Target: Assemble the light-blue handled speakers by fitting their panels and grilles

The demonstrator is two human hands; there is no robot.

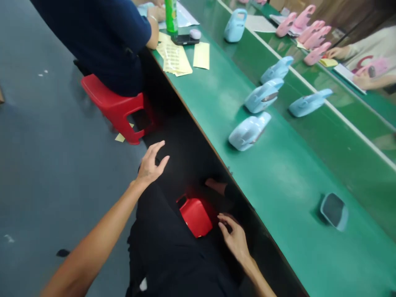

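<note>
My left hand (150, 165) hangs in the air over the dark floor, fingers spread and empty, a little below a red stool (116, 105). My right hand (233, 237) rests low beside the table's front edge, fingers loosely open, touching the red stool (195, 215) between my dark trouser legs. Neither hand holds anything. Nearest on the green table (278, 181) lie several light blue plastic housings, the closest one (249, 131) on its side.
A small grey-blue tray (334, 211) sits on the table at right. A person in a dark shirt (102, 37) sits on the far red stool beside yellow sheets (176, 57) and a green bottle (170, 15). Pink housings (305, 31) and another person's hands (340, 53) lie beyond the white divider.
</note>
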